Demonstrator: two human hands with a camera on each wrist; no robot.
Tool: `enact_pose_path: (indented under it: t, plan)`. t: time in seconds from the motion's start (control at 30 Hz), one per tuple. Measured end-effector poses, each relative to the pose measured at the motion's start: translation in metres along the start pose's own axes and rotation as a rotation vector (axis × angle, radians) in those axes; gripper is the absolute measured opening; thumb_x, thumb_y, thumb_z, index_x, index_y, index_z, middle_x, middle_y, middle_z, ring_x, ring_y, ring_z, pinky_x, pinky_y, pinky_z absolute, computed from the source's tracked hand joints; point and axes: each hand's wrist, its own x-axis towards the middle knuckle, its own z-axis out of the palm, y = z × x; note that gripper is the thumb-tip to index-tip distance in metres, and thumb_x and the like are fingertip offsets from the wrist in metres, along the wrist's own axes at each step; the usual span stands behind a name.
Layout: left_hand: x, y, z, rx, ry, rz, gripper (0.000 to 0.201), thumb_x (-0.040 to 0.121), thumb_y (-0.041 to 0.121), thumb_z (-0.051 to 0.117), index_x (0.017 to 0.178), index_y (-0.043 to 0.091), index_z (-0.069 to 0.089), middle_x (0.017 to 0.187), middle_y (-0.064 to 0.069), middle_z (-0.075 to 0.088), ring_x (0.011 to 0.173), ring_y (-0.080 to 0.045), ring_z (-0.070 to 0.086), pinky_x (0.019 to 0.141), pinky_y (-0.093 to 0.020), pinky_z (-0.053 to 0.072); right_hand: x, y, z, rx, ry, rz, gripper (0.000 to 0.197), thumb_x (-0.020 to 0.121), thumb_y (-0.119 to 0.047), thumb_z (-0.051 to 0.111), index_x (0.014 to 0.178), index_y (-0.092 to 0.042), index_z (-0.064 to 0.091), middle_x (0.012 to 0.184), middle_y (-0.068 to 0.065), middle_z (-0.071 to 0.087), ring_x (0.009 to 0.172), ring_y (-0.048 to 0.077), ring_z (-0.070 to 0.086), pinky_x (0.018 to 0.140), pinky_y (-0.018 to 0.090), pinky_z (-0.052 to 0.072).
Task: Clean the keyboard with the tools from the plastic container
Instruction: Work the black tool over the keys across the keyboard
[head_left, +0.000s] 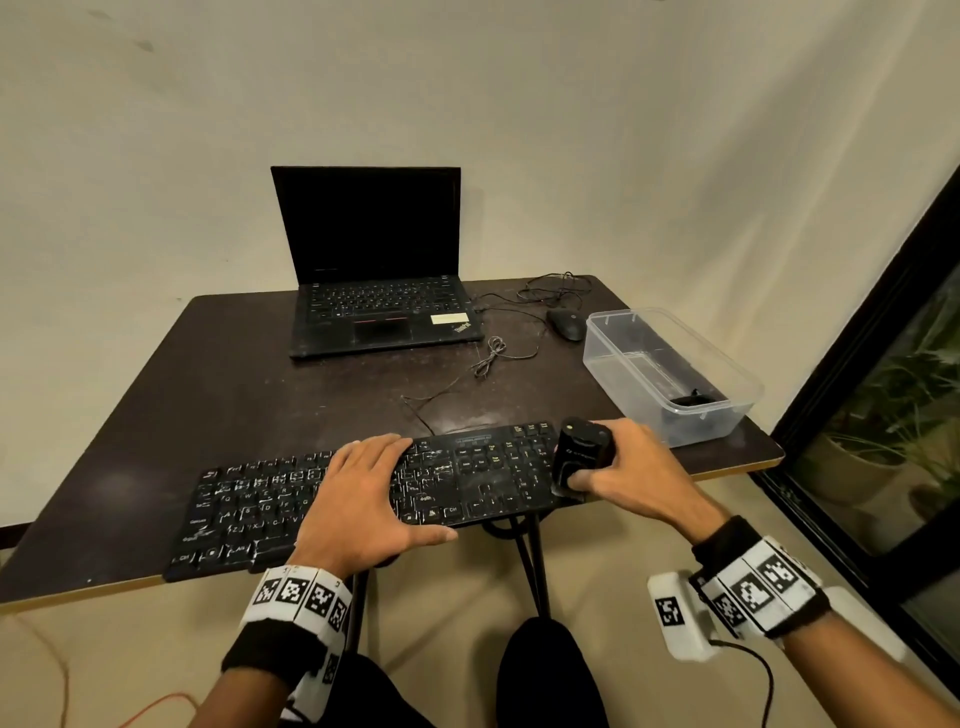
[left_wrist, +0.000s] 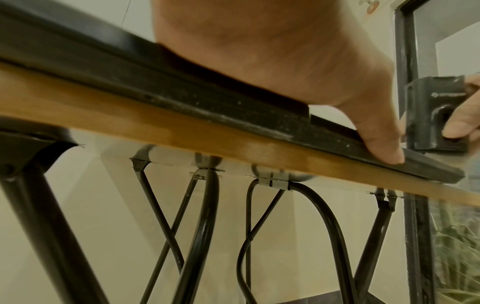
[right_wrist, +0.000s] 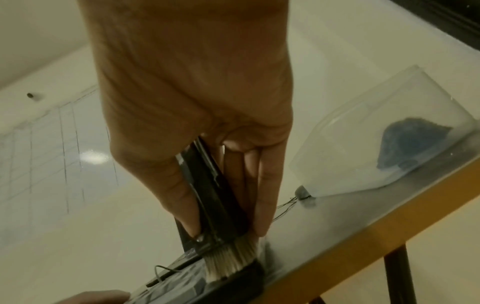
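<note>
Head view: laptop, mouse (corded) behind keyboard.

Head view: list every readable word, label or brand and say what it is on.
"ThinkPad": on the laptop palm rest, at the lower right corner.
"Ctrl", "Alt": on keys of the keyboard; most other legends are too small to read.
Logo on the brush handle: blurred, unreadable.
White sticker on the laptop: no readable text.
Wrist markers: patterns, no words.

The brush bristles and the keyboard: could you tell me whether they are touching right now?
Touching. The right wrist view shows the brush, gripped by the right hand, with its bristles splayed against the keyboard at its end.
</note>
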Motion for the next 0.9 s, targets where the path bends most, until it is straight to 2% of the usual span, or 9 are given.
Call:
enact_pose_path:
  t: [0.07, 0.17, 0.27, 0.4, 0.53, 0.7, 0.8, 0.87, 0.9]
  plan:
    - [0.000, -0.001, 0.000, 0.002, 0.004, 0.004, 0.133, 0.053, 0.108, 0.052, 0.155, 0.023, 0.042, 0.156, 0.008, 0.043, 0.146, -0.013, 0.036, 0.129, -0.036, 0.012, 0.000, -0.003, 0.001, -0.002, 0.004, -0.019, 0.017, 0.069, -0.022, 0.083, 0.079, -0.026, 0.071, 0.073, -0.011, 0.075, 0.071, 0.008, 0.069, 0.067, 0.030, 0.057]
    - [-0.001, -0.001, 0.000, 0.011, 0.003, 0.008, 0.133, 0.053, 0.108, 0.051, 0.155, 0.022, 0.042, 0.157, 0.007, 0.044, 0.146, -0.014, 0.037, 0.129, -0.039, 0.014, -0.001, -0.009, 0.007, -0.035, -0.088, -0.048, 0.019, 0.067, -0.024, 0.083, 0.078, -0.031, 0.070, 0.071, -0.014, 0.073, 0.066, 0.004, 0.066, 0.061, 0.022, 0.050]
    - [0.000, 0.000, 0.000, 0.018, 0.000, 0.009, 0.134, 0.053, 0.109, 0.049, 0.154, 0.022, 0.043, 0.156, 0.006, 0.045, 0.146, -0.015, 0.038, 0.129, -0.041, 0.017, 0.008, -0.011, 0.004, -0.075, 0.019, -0.017, 0.018, 0.069, -0.025, 0.082, 0.075, -0.032, 0.066, 0.070, -0.012, 0.072, 0.070, 0.010, 0.068, 0.062, 0.026, 0.049]
    - [0.000, 0.001, -0.001, 0.007, 0.001, 0.005, 0.134, 0.053, 0.108, 0.051, 0.154, 0.022, 0.043, 0.157, 0.006, 0.044, 0.146, -0.014, 0.036, 0.129, -0.040, 0.015, 0.010, -0.022, 0.002, -0.084, -0.148, -0.084, 0.020, 0.070, -0.023, 0.084, 0.076, -0.030, 0.067, 0.071, -0.010, 0.074, 0.067, 0.009, 0.067, 0.059, 0.021, 0.049]
    - [0.000, 0.004, -0.003, 0.003, 0.001, 0.005, 0.133, 0.053, 0.107, 0.053, 0.155, 0.023, 0.042, 0.157, 0.007, 0.044, 0.146, -0.013, 0.035, 0.129, -0.037, 0.014, 0.016, -0.024, 0.004, -0.136, -0.057, -0.073, 0.018, 0.072, -0.025, 0.080, 0.078, -0.035, 0.066, 0.073, -0.010, 0.074, 0.072, 0.011, 0.069, 0.066, 0.030, 0.056]
    - [0.000, 0.005, -0.002, 0.011, -0.001, 0.005, 0.133, 0.053, 0.107, 0.051, 0.155, 0.023, 0.041, 0.157, 0.008, 0.043, 0.146, -0.013, 0.035, 0.129, -0.037, 0.013, 0.019, -0.027, 0.001, -0.147, -0.151, -0.135, 0.020, 0.074, -0.021, 0.081, 0.076, -0.033, 0.066, 0.071, -0.010, 0.073, 0.066, 0.005, 0.066, 0.058, 0.018, 0.043]
    - [-0.001, 0.005, -0.003, 0.010, -0.010, 0.004, 0.133, 0.053, 0.108, 0.050, 0.155, 0.023, 0.040, 0.157, 0.007, 0.043, 0.147, -0.014, 0.035, 0.129, -0.038, 0.013, 0.024, -0.025, -0.001, -0.149, -0.107, -0.122, 0.022, 0.076, -0.022, 0.081, 0.078, -0.037, 0.065, 0.075, -0.011, 0.074, 0.072, 0.006, 0.068, 0.062, 0.022, 0.045]
    - [0.000, 0.005, -0.003, 0.010, -0.003, 0.004, 0.133, 0.053, 0.108, 0.050, 0.155, 0.023, 0.041, 0.157, 0.007, 0.044, 0.146, -0.014, 0.036, 0.129, -0.039, 0.014, 0.022, -0.027, 0.001, -0.151, -0.184, -0.157, 0.015, 0.072, -0.025, 0.079, 0.084, -0.029, 0.071, 0.076, -0.009, 0.075, 0.073, 0.009, 0.069, 0.063, 0.027, 0.051]
    - [0.001, 0.004, -0.003, 0.010, 0.001, 0.002, 0.134, 0.052, 0.108, 0.050, 0.155, 0.023, 0.041, 0.156, 0.007, 0.044, 0.146, -0.014, 0.036, 0.129, -0.040, 0.015, 0.023, -0.029, 0.001, -0.142, -0.241, -0.172, 0.021, 0.069, -0.029, 0.078, 0.088, -0.025, 0.073, 0.079, -0.007, 0.076, 0.075, 0.012, 0.071, 0.067, 0.032, 0.056]
